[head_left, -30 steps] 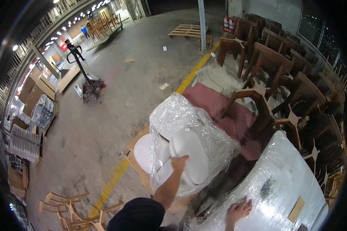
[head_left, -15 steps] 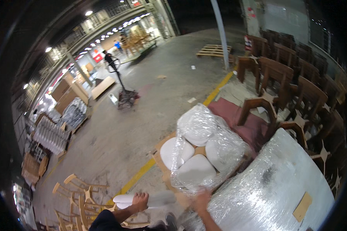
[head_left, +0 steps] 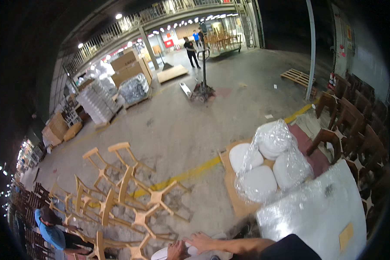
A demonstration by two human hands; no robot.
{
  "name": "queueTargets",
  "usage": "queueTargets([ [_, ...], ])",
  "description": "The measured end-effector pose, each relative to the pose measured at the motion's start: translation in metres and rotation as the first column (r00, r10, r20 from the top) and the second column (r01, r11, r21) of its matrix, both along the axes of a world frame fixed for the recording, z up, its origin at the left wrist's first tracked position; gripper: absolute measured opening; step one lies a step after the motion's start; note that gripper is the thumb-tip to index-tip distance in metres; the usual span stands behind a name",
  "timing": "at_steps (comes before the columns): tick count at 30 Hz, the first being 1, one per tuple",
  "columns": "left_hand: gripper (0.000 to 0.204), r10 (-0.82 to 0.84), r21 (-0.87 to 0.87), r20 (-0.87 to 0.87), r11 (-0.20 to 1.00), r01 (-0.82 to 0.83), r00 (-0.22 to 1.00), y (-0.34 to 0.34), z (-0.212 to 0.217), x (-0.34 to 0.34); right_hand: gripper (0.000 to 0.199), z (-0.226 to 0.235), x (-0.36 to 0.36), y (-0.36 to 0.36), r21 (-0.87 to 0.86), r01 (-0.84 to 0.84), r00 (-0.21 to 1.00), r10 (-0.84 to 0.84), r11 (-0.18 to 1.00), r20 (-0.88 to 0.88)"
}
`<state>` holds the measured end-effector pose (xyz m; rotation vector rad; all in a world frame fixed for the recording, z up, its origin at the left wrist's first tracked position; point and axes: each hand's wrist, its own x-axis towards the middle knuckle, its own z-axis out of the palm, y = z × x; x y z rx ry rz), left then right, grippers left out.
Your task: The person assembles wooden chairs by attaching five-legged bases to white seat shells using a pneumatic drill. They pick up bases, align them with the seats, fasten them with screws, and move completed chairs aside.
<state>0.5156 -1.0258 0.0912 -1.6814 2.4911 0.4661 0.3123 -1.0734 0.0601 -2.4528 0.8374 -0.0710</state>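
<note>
At the lower edge I have white rounded seat pads (head_left: 160, 254), partly covered by my hands and cut off by the picture's edge. My left hand (head_left: 176, 251) is closed over them, its fingers wrapped round. Beside it, my right hand (head_left: 202, 242) lies on the pads with fingers stretched out, its forearm coming in from the right. Left of my hands stand bare light-wood chair frames (head_left: 143, 218) without seats. To the right, more white seat pads (head_left: 258, 184) lie in clear plastic wrap on a cardboard sheet (head_left: 242, 209).
A large plastic-wrapped stack (head_left: 316, 216) stands at right, near dark wooden chairs (head_left: 349, 115). A person in blue (head_left: 52, 229) bends among chairs at lower left. Ahead are a pallet jack (head_left: 202, 89), a person in black (head_left: 190, 52) and a wooden pallet (head_left: 298, 77).
My view has swung left, bringing more chair frames into sight. My right hand has left the wrapped pile and come onto the pads beside my left hand, which still grips them.
</note>
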Motion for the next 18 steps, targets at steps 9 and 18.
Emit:
queueTargets([
  [9, 0.12, 0.447, -0.337, -0.52, 0.676, -0.655, 0.728, 0.204, -0.019, 0.098, 0.094, -0.003, 0.094, 0.133, 0.195, 0.101, 0.987, -0.074, 0.975, -0.144],
  [18, 0.106, 0.27, 0.076, -0.941, 0.754, -0.653, 0.203, 0.196, -0.042, -0.004, 0.087, 0.124, -0.075, 0.341, -0.153, 0.934, 0.353, -0.903, 0.323, 0.244],
])
